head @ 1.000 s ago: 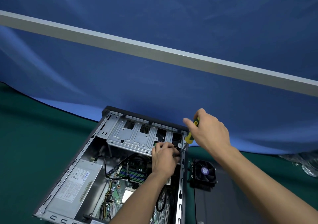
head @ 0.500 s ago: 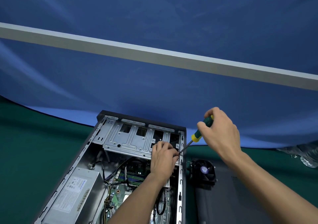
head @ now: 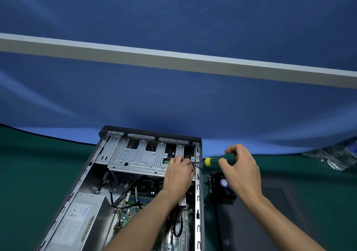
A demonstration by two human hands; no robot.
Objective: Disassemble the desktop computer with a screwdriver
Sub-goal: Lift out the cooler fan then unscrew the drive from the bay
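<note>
An open desktop computer case (head: 83, 183) lies on its side on the green table, showing a silver drive cage (head: 139, 158), a power supply (head: 77, 218) and the motherboard (head: 143, 194). My right hand (head: 241, 169) grips a green and yellow screwdriver (head: 220, 160), held almost level, its thin shaft pointing left over the case's right rail. My left hand (head: 179, 173) sits inside the case at the cage's right end, fingertips pinching the screwdriver's tip by a small bracket. Whatever lies under those fingers is hidden.
A removed black fan (head: 220, 187) lies right of the case on the dark side panel (head: 260, 221). Clear plastic bottles (head: 340, 156) lie at the far right. A blue cloth backdrop (head: 173, 100) with a grey bar rises behind the table.
My right hand has swung the screwdriver down from a steep tilt to nearly level and moved right. My left hand stays at the cage's right end. The camera has tilted.
</note>
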